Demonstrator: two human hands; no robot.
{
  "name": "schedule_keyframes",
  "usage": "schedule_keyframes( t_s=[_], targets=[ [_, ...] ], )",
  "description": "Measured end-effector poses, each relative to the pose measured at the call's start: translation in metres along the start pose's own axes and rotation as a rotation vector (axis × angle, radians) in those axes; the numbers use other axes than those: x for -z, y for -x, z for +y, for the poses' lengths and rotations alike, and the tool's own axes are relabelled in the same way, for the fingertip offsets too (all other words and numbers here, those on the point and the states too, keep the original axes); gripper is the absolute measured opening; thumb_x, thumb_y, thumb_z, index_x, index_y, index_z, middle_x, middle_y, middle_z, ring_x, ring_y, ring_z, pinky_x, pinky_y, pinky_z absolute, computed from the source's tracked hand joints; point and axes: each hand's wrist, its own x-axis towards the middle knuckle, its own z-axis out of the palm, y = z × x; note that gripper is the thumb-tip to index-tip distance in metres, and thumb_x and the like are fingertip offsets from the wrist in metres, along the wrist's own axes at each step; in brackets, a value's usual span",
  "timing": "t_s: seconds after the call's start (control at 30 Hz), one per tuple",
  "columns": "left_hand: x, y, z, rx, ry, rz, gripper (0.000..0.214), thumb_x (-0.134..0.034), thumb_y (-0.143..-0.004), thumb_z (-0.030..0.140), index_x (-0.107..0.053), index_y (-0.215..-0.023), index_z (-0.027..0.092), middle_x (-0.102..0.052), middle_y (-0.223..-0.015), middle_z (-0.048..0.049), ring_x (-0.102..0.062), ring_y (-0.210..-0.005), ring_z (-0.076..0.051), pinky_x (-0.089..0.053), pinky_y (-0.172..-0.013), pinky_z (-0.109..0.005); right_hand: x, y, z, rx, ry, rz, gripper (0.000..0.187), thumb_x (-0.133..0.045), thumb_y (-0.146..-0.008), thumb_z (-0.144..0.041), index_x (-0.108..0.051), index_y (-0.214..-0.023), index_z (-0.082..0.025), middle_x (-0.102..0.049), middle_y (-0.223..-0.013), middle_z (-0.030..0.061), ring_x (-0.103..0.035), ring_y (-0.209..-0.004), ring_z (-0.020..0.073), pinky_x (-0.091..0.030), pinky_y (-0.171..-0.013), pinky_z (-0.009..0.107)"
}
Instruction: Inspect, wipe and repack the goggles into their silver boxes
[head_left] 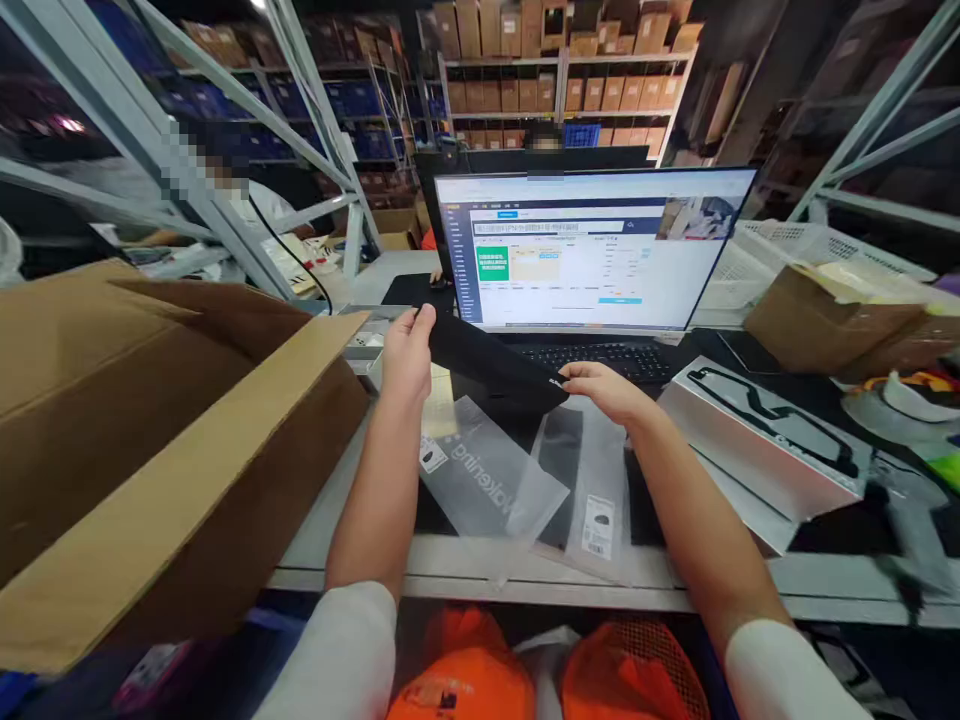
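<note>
A flat strip of black fabric (495, 358), with small white lettering near its right end, is stretched between my two hands above the desk. My left hand (409, 350) pinches its upper left end between thumb and fingers. At the lower right end, beside the lettering, my right hand (600, 388) grips it by the fingertips. Below lie two clear plastic bags: one (491, 480) printed with large letters, the other (598, 470) with a white barcode label and a dark shape inside. What kind of article the fabric is, I cannot tell.
An open cardboard box (187, 480) takes up the left side. Behind the fabric stand a lit monitor (555, 290) and a black keyboard (615, 360). To the right are a white printed box (765, 440) and a smaller carton (832, 320). Another person sits beyond the left frame.
</note>
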Motion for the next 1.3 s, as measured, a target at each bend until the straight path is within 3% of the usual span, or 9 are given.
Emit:
schedule_keyframes(
  t_s=[0.17,0.33,0.53,0.7,0.83,0.97,1.1,1.17,1.3],
  targets=[
    [-0.001,0.001,0.005,-0.010,0.008,0.011,0.047,-0.082,-0.064,0.058,-0.058,-0.075,0.019,-0.065,-0.067,-0.0006,-0.071,-0.079,-0.021,-0.059,-0.072,-0.029,-0.025,-0.005,0.009,0.082,-0.212,0.027,0.011,-0.064,-0.068,-0.024,-0.062,-0.079,-0.022,-0.066,-0.076,-0.0035,-0.059,-0.073,0.0155,-0.049,-0.071,0.029],
    [0.000,0.006,0.007,-0.024,0.015,-0.051,0.045,-0.081,-0.067,0.057,-0.062,-0.079,0.019,-0.068,-0.072,-0.0017,-0.072,-0.085,-0.022,-0.060,-0.077,-0.031,-0.050,-0.007,0.021,-0.042,-0.525,0.104,0.021,-0.067,-0.074,-0.027,-0.062,-0.095,-0.024,-0.073,-0.082,-0.0004,-0.068,-0.072,0.0207,-0.057,-0.068,0.036],
    [0.011,-0.006,0.003,-0.136,-0.055,-0.020,0.049,-0.078,-0.069,0.062,-0.062,-0.083,0.018,-0.068,-0.081,-0.0028,-0.071,-0.092,-0.022,-0.059,-0.083,-0.032,-0.055,-0.009,0.028,0.024,-0.502,0.107,0.035,-0.072,-0.069,-0.015,-0.064,-0.101,-0.024,-0.076,-0.091,-0.0008,-0.072,-0.082,0.0214,-0.061,-0.075,0.037],
    [0.021,-0.019,-0.005,-0.198,-0.102,-0.024,0.050,-0.072,-0.076,0.065,-0.058,-0.087,0.018,-0.065,-0.088,-0.0028,-0.068,-0.096,-0.020,-0.057,-0.088,-0.033,-0.062,0.005,0.009,0.145,-0.473,0.023,0.042,-0.077,-0.066,-0.016,-0.066,-0.106,-0.023,-0.076,-0.100,-0.0005,-0.071,-0.098,0.0226,-0.060,-0.085,0.037],
    [0.022,-0.021,-0.011,-0.182,-0.138,-0.060,0.047,-0.073,-0.076,0.062,-0.058,-0.086,0.019,-0.063,-0.084,-0.0016,-0.067,-0.089,-0.018,-0.056,-0.082,-0.030,-0.068,0.022,-0.012,0.249,-0.458,0.141,0.040,-0.078,-0.065,-0.018,-0.066,-0.103,-0.024,-0.075,-0.099,-0.0018,-0.069,-0.101,0.0214,-0.059,-0.086,0.035],
    [0.015,-0.016,-0.018,-0.073,-0.121,-0.163,0.039,-0.081,-0.069,0.048,-0.063,-0.089,0.019,-0.063,-0.078,0.0004,-0.064,-0.075,-0.014,-0.054,-0.072,-0.025,-0.061,0.028,-0.025,0.349,-0.514,0.311,0.034,-0.073,-0.068,-0.017,-0.064,-0.099,-0.027,-0.074,-0.098,-0.0048,-0.068,-0.101,0.0185,-0.060,-0.083,0.032],
    [0.005,-0.008,-0.032,0.129,-0.224,-0.308,0.036,-0.083,-0.062,0.036,-0.066,-0.088,0.018,-0.060,-0.069,0.0033,-0.057,-0.061,-0.010,-0.047,-0.059,-0.022,-0.049,0.031,-0.032,0.430,-0.487,0.362,0.022,-0.071,-0.073,-0.022,-0.065,-0.093,-0.025,-0.073,-0.099,-0.0028,-0.067,-0.100,0.0166,-0.059,-0.081,0.029],
    [0.002,-0.005,-0.041,0.208,-0.335,-0.432,0.037,-0.080,-0.063,0.038,-0.067,-0.091,0.018,-0.060,-0.069,0.0031,-0.057,-0.061,-0.010,-0.046,-0.058,-0.022,-0.043,0.033,-0.034,0.508,-0.407,0.405,0.019,-0.072,-0.074,-0.024,-0.066,-0.092,-0.025,-0.072,-0.098,-0.0025,-0.068,-0.096,0.0155,-0.058,-0.083,0.028],
    [-0.003,0.007,-0.053,0.275,-0.522,-0.758,0.044,-0.078,-0.064,0.043,-0.070,-0.098,0.017,-0.068,-0.078,-0.0012,-0.061,-0.071,-0.014,-0.049,-0.068,-0.028,-0.027,0.040,-0.039,0.708,-0.057,0.634,0.021,-0.076,-0.076,-0.030,-0.068,-0.096,-0.026,-0.070,-0.084,-0.0036,-0.069,-0.083,0.0155,-0.058,-0.081,0.030]
  ],
)
